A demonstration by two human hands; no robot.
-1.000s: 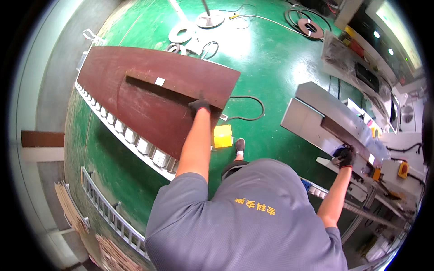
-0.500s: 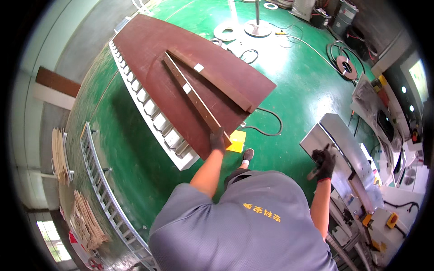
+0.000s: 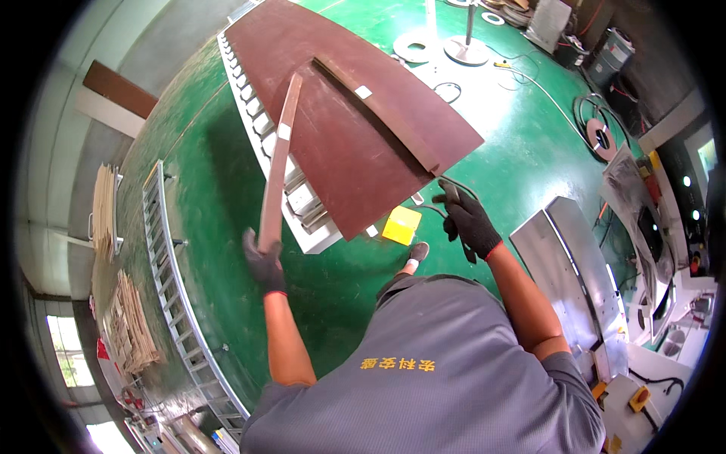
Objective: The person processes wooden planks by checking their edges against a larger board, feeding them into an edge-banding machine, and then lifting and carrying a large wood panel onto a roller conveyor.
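Observation:
My left hand (image 3: 264,261), in a dark glove with a red cuff, grips the near end of a long brown strip (image 3: 277,175) with a pale label. The strip slants up and away, its near half past the left side of the brown board (image 3: 408,113) and its far end over it. A second brown strip (image 3: 382,121), also labelled, lies lengthwise on the board's right part. My right hand (image 3: 473,225), gloved the same way, is off the board's near right corner. Its fingers are spread, and I make out nothing held in them.
Under the board is a white slotted frame (image 3: 314,234). A yellow block (image 3: 401,225) is at the board's near end by my foot. Metal-topped equipment (image 3: 556,265) stands right. A ladder-like rack (image 3: 168,280) runs along the left. Cables and a round stand base (image 3: 466,51) are on the green floor.
My left hand has swung the held strip left, bringing its near end off the board. My right hand has come from the metal-topped equipment to beside the board's near corner. The view has shifted.

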